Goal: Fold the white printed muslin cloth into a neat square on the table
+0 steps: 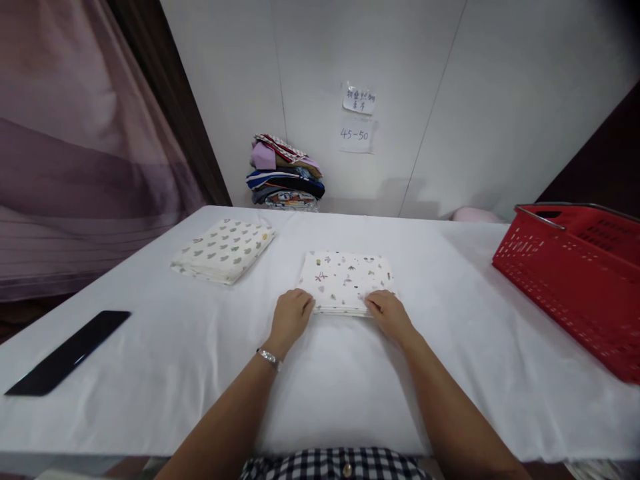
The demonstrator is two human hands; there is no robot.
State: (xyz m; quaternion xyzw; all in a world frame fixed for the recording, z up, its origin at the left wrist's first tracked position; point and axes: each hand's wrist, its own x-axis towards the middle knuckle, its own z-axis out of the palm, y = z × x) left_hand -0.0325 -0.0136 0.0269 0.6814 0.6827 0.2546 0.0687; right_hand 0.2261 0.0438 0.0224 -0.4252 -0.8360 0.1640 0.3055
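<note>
At frame centre the folded patterned cloth (pixel 346 283) lies flat on the table (pixel 450 320), left hand (pixel 291 315) and right hand (pixel 387 312) pinching its near corners; another folded cloth (pixel 224 249) lies upper left.

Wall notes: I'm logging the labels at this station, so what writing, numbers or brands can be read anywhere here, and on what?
"45-50": handwritten on the lower note taped to the wall.
Upper note: handwritten characters, too small and blurred to read.
Folded cloth under the left hand and right hand: printed motifs only, no words.
Red basket: no label visible.
</note>
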